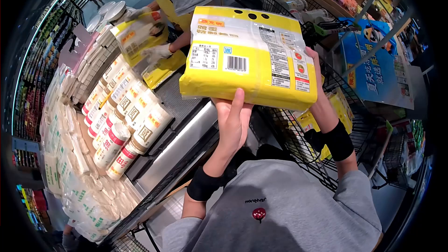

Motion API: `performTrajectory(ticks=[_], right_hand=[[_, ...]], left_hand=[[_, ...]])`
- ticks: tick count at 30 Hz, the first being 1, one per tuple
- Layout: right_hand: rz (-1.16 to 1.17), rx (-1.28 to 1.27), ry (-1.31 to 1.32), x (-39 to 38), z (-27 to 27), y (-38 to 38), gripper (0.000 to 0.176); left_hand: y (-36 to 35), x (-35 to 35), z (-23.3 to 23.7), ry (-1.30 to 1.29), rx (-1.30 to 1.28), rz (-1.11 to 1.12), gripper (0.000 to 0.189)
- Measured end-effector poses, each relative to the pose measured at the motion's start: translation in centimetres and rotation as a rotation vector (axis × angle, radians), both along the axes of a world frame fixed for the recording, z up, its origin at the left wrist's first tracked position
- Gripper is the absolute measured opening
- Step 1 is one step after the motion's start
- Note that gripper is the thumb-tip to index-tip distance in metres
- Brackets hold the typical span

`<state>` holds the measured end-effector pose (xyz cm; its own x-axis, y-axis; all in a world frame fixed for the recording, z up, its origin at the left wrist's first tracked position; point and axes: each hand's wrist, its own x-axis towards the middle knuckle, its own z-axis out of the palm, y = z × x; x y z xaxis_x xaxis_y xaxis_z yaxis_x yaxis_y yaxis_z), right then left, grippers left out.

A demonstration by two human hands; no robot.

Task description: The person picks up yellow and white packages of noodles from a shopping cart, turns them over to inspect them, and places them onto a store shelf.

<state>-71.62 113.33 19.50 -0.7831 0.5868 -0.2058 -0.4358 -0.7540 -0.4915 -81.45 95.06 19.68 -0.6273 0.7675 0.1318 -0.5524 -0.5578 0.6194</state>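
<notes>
A large yellow-and-white pack of noodles (254,58) is held up in front of my chest, its printed back with a barcode facing me. My left hand (232,119) grips its lower edge from below, thumb on the front. At its right edge is my right hand (316,67), closed around the side, with most of the fingers hidden behind the pack. Both of my wrists wear black bands. Across the shelf, another person's gloved hand (158,55) is at a similar yellow pack (135,39), and one more yellow pack (163,71) lies below it.
White rolls of noodles (144,126) lie stacked on the display at left, beside clear plastic bags (88,200). A dark shelf surface (186,100) runs alongside. To my right stands a wire cart (303,147) holding yellow packs (343,107), with a blue sign (373,65) behind it.
</notes>
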Motion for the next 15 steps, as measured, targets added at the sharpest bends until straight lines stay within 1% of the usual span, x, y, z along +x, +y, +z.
performTrajectory(ticks=[7, 13, 15], right_hand=[[0.053, -0.007, 0.004, -1.4, -1.0, -1.2, 0.057], [0.115, -0.043, 0.027, -2.9, -2.4, -0.1, 0.057], [0.118, -0.035, -0.013, -3.7, -2.6, 0.0, 0.058]], left_hand=[[-1.1, -1.5, -0.9, -0.037, 0.016, 0.007, 0.053], [-0.7, -2.4, -1.6, -0.060, 0.012, 0.038, 0.056], [-0.6, -2.8, -1.8, -0.065, 0.004, 0.045, 0.057]])
